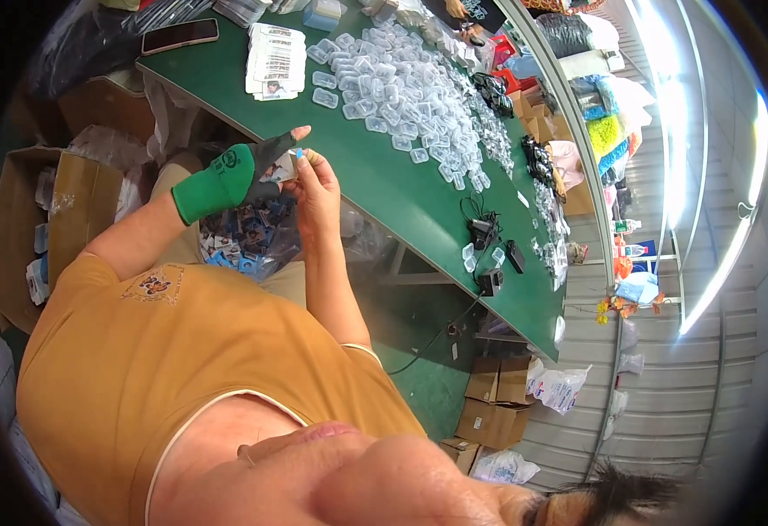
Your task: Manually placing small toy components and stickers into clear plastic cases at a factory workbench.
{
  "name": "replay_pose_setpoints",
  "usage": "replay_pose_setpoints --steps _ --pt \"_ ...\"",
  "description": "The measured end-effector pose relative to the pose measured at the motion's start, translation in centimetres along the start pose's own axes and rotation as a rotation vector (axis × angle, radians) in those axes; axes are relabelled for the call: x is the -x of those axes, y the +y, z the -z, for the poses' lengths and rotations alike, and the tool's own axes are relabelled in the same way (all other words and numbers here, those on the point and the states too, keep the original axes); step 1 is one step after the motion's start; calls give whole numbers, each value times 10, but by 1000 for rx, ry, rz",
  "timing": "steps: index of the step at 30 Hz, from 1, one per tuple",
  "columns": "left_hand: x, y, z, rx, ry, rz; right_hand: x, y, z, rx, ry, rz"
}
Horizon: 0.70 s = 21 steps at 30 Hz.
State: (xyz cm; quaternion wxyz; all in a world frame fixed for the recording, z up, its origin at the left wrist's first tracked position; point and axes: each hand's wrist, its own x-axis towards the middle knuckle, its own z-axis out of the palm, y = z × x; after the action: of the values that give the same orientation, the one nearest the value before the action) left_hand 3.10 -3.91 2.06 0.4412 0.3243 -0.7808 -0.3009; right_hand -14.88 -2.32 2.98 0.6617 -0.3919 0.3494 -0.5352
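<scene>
1. Left of the grip, we note a box [86, 197] holding printed packets; finished or waiting, we cannot tell.
2. At the grip, the left hand [237, 175], gloved, is closed about a small packet [281, 167], one digit stretched past it. We judge this piece in progress, not yet set down.
3. Just below the grip lies a heap [242, 238] of similar printed pieces, so we judge many units are involved; their stage is unclear.
4. Beyond the grip, printed cards [275, 61] stand stacked on the table [384, 197].
5. The right hand [318, 186], bare, pinches the packet's near edge, thumb against finger.
6. Right of and beyond the grip, numerous clear cases [401, 96] lie loose; we judge much remains unsorted.
</scene>
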Motion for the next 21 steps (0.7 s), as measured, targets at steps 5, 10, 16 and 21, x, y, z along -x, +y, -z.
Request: replay_pose_setpoints --steps 5,10,16,21 --pt "0 2 -6 -19 -10 33 6 22 -5 532 204 438" --pt "3 2 -14 -39 58 -21 12 16 -8 882 211 689" --pt "-1 5 -10 -115 4 -99 3 15 11 481 170 393" --pt "0 3 -11 -110 19 -57 12 10 7 716 135 504"
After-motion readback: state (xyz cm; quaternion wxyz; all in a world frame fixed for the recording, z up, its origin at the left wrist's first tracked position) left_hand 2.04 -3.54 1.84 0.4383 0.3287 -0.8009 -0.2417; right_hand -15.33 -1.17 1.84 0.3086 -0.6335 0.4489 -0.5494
